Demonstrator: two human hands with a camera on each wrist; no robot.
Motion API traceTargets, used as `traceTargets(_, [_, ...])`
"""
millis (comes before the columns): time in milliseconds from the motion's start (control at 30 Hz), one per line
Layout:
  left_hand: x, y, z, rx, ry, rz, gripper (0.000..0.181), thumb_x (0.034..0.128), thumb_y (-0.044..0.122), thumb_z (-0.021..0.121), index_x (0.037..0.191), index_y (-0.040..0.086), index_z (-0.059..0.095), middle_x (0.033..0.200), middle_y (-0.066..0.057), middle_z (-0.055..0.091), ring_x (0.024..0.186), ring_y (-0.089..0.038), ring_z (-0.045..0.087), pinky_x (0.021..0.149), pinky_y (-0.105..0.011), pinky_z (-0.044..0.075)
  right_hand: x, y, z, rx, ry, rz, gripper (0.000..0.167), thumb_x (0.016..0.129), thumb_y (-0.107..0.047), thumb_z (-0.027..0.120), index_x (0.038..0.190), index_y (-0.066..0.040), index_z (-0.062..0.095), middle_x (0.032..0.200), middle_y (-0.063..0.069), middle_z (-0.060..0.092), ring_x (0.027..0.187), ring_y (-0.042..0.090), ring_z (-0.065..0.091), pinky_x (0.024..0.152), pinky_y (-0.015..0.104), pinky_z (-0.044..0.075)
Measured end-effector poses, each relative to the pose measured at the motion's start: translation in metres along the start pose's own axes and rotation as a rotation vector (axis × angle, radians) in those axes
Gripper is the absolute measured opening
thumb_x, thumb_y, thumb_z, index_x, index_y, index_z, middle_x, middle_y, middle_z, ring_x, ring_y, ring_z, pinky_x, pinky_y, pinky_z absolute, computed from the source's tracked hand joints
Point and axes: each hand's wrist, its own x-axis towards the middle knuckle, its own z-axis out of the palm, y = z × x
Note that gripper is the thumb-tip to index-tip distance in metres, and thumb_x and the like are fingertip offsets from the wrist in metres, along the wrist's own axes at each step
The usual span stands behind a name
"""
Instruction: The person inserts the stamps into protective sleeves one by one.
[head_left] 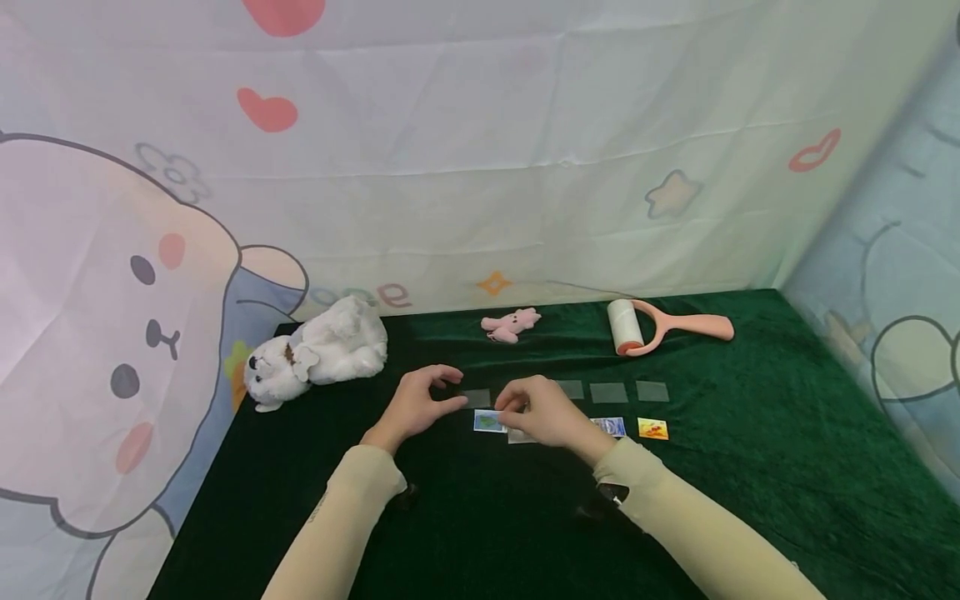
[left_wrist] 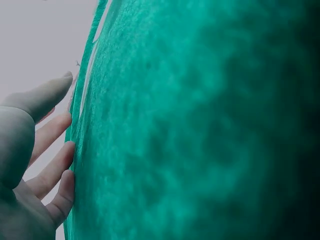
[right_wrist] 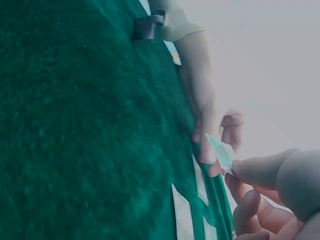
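So the person's got both hands out over a dark green cloth [head_left: 750, 492], and the right hand [head_left: 543, 410] has a little picture card [head_left: 489, 421] pinched between thumb and index finger. You can see the pinch pretty clearly from the right wrist: greenish print, thumb right on the edge. Can't really tell if the card's far edge touches the cloth.

The left hand [head_left: 422, 406] is just left of that card, thumb and fingers spread apart, nothing in them. Closest thing to it besides the card is a clear-ish blank square [head_left: 476, 398], the leftmost of a far row that also has a middle blank [head_left: 608, 393] and a right-end blank [head_left: 652, 392].

Nearer row: a pale square [head_left: 521, 437] partly under the right hand, then a bluish card [head_left: 611, 426] partly covered by the right forearm, then a yellow-orange card [head_left: 652, 428] at the right end.

Far side of the cloth, left to right: white plush toy [head_left: 322, 354] lying on its side, small pink toy [head_left: 511, 325], lint roller [head_left: 667, 329] with its handle pointing right. Behind it all hangs a pale cartoon backdrop [head_left: 465, 125].
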Motion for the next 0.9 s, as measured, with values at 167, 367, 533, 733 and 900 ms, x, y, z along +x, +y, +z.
traceTargets(167, [0.005,0.002,0.005,0.006,-0.038,0.008,0.041,0.0917,0.028,0.084,0.129,0.018,0.071,0.124,0.002,0.073,0.117,-0.024,0.063,0.104,-0.05,0.05,-0.005,0.004,-0.012,-0.017,0.034,0.016,0.007,0.096,-0.017,0.078,0.102,-0.015,0.077,0.095,-0.004,0.073,0.088,0.013,0.064,0.078,0.035,0.052])
traceTargets(367, [0.008,0.004,0.006,0.038,-0.081,0.012,0.041,0.0908,0.025,0.085,0.129,0.019,0.071,0.119,0.006,0.075,0.115,-0.023,0.061,0.105,-0.049,0.047,-0.011,0.009,-0.024,0.015,0.042,0.031,0.008,0.097,-0.017,0.077,0.104,-0.014,0.077,0.094,-0.002,0.072,0.083,0.016,0.062,0.072,0.034,0.052])
traceTargets(533, [0.009,0.004,0.006,0.031,-0.084,0.012,0.042,0.0898,0.021,0.086,0.129,0.018,0.071,0.12,0.004,0.075,0.115,-0.023,0.061,0.105,-0.048,0.048,-0.014,0.013,-0.033,0.006,0.061,0.022,0.009,0.097,-0.016,0.077,0.105,-0.013,0.078,0.094,-0.002,0.073,0.082,0.016,0.062,0.074,0.033,0.052])
traceTargets(733, [0.009,0.004,0.007,0.029,-0.068,0.013,0.041,0.089,0.02,0.087,0.127,0.016,0.073,0.12,0.001,0.073,0.114,-0.022,0.062,0.103,-0.046,0.051,-0.018,0.015,-0.039,0.0,0.064,0.017,0.009,0.098,-0.015,0.076,0.106,-0.012,0.078,0.096,0.0,0.074,0.082,0.016,0.063,0.076,0.034,0.054])
traceTargets(900, [0.008,0.006,0.008,0.048,-0.045,-0.006,0.038,0.0884,0.02,0.088,0.124,0.017,0.074,0.118,0.001,0.07,0.11,-0.021,0.06,0.101,-0.044,0.052,-0.019,0.017,-0.04,0.001,0.061,0.035,0.009,0.098,-0.016,0.076,0.105,-0.012,0.077,0.095,0.0,0.074,0.082,0.016,0.063,0.075,0.035,0.053])
